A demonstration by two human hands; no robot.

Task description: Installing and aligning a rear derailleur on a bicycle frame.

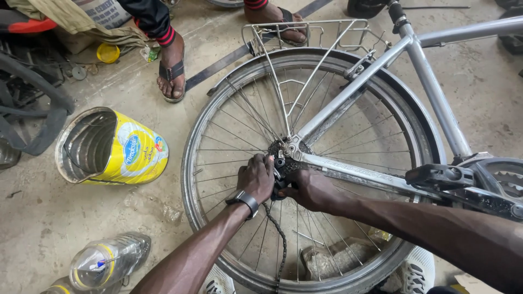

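Centre frame: left hand (257,177) and right hand (311,189) both clamped on greasy rear derailleur (280,173); rigid, slippery, best held by its body.

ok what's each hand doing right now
left hand: closed on the rear derailleur at the wheel hub.
right hand: gripping the derailleur from the other side.

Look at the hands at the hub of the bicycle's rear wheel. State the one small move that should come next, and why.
Probably lift the slack chain back up toward the sprocket. The left hand and right hand both grip the derailleur at the rear wheel hub, while the chain hangs loose below them, so it appears to need reseating before anything turns.
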